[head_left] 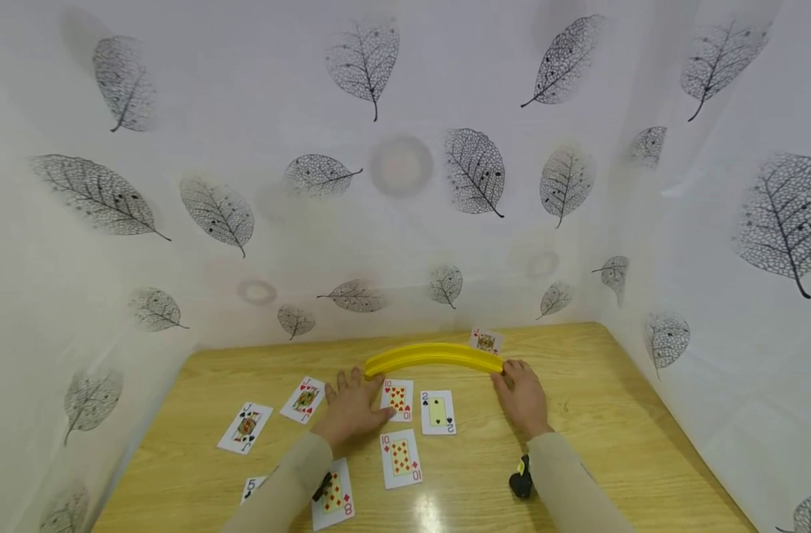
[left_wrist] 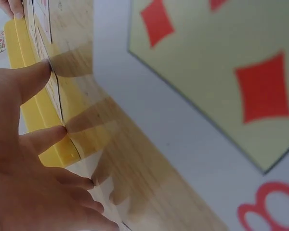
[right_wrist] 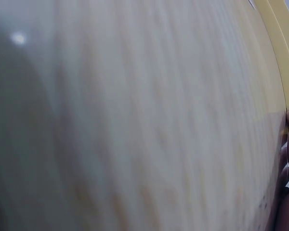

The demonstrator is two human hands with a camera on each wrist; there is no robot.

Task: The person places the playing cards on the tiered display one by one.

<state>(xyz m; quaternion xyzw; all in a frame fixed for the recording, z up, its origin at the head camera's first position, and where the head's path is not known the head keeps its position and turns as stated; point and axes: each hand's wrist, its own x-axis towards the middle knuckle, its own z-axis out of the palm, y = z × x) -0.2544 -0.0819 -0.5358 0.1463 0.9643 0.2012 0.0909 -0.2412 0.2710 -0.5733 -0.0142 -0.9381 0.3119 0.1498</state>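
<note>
A long yellow curved card holder (head_left: 434, 354) lies near the table's back edge. My right hand (head_left: 522, 396) holds its right end between thumb and fingers. My left hand (head_left: 352, 411) is spread palm down on the table, its fingers mostly straight. In the left wrist view, the thumb (left_wrist: 36, 79) and index fingertip touch the edges of a playing card, the ten of hearts (head_left: 397, 400), just in front of the holder's left end. Right of that card lies the two of spades (head_left: 438, 412), with the ten of diamonds (head_left: 401, 459) nearer me.
A jack (head_left: 305, 400) and the jack of spades (head_left: 246, 428) lie to the left. The eight of diamonds (head_left: 335, 500) and a five (head_left: 251, 487) are by my left forearm. Another jack (head_left: 487, 340) lies behind the holder. A white leaf-print curtain (head_left: 405, 244) surrounds the wooden table (head_left: 618, 444).
</note>
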